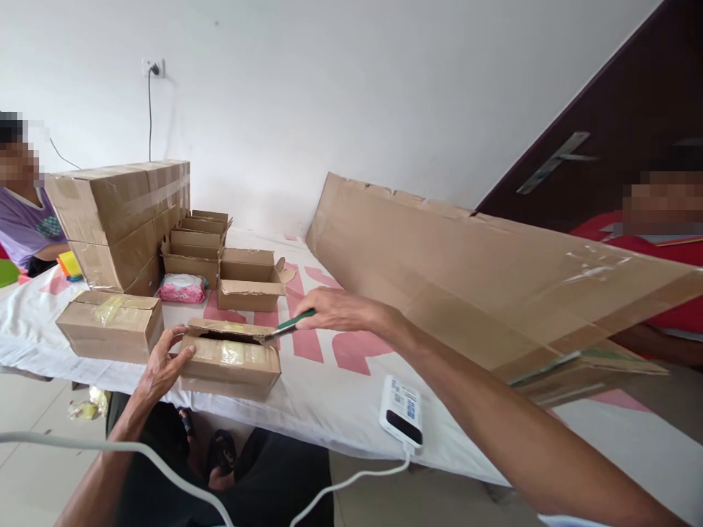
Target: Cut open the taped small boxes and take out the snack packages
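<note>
A small cardboard box [231, 373] lies at the table's near edge, with a dark gap along its taped top. My left hand [165, 362] grips the left end of this box, thumb toward the front face and fingers over the far corner. In my right hand [335, 309] is a green-handled utility knife [296, 320], its blade at the right end of the gap. Left of my left hand sits another taped cardboard box [110, 326], closed. Behind them are a pink pack of wipes [182, 288] and an open cardboard box [250, 282].
Large taped cartons [124, 212] are stacked at the back left, near more open boxes [192, 252]. A big cardboard sheet [439, 256] leans on the right. A white power bank [402, 410] with a cable lies near the front edge. People sit at both sides.
</note>
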{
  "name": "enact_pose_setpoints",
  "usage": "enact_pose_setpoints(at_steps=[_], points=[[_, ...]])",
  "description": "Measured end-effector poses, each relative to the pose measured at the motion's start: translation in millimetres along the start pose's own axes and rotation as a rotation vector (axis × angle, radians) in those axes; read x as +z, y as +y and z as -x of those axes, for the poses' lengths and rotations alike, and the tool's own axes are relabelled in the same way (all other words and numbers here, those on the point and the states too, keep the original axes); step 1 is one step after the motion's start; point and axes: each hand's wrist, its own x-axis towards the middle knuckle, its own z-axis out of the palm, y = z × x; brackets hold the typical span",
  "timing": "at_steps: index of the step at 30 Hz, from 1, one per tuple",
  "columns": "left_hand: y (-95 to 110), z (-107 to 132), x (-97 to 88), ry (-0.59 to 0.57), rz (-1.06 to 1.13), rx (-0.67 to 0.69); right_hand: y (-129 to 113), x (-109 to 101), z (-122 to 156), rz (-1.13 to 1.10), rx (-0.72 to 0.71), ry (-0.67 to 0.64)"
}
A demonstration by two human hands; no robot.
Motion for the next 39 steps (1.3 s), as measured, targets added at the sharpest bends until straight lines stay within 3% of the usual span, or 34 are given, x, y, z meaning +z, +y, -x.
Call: enact_pose_setpoints(at_steps=[3, 6, 10, 13, 15, 17, 20, 22, 24, 32, 35, 39], points=[[6, -6, -6.8, -0.041, -0.113, 0.086, 43, 23, 15, -0.243, 0.080, 0.215], [16, -16, -15.1, -0.170, -0.223, 0.161, 70, 87, 13, -0.292, 0.164, 0.325], [27, -23, -21.6, -0.265, -0.278, 0.234, 83, 177, -1, -0.205, 0.288, 0.453], [29, -14, -22.3, -0.185, -0.316, 0.405, 86, 205, -11, -0.191, 0.301, 0.492], [29, -1, -22.7, -0.111, -0.404, 0.535, 83, 203, -16, -0.213, 0.290, 0.532], [28, 12, -24.8, -0.110, -0.535, 0.637, 72, 192, -20, -0.313, 0.232, 0.601], [30, 26, -30.3, -0.216, -0.728, 0.706, 41, 172, -27, -0.485, 0.028, 0.649], [35, 31, -33.4, -0.279, -0.808, 0.716, 19, 161, -34, -0.484, -0.102, 0.623], [44, 35, -34.6, -0.336, -0.835, 0.727, 3, 152, -44, -0.467, -0.138, 0.614], [102, 41, -23.7, -0.532, -0.669, 0.564, -3, 139, -103, -0.897, 0.087, 0.487], [110, 26, -21.4, -0.559, -0.585, 0.497, -5, 141, -113, -0.825, 0.153, 0.500], [110, 0, -17.7, -0.706, -0.537, 0.422, -5, 144, -117, -0.715, 0.202, 0.533]])
